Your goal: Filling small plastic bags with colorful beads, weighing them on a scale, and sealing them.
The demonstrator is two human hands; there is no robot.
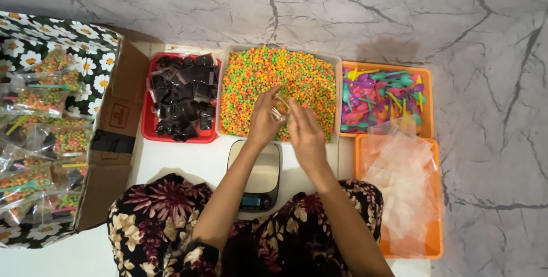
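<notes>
My left hand (264, 120) and my right hand (305, 131) meet over the near edge of a big tray of orange and green round snack pellets (274, 74). Between their fingers is a small clear bag (280, 106) with some of the pellets in it; both hands grip it. A small kitchen scale (260, 183) with a lit display lies just below the hands, nothing on its plate.
A red tray of small black sachets (182, 97) sits to the left. At right are an orange tray of coloured plastic spoons (382, 97) and an orange tray of empty clear bags (399, 188). A cardboard box of filled bags (43, 140) stands far left.
</notes>
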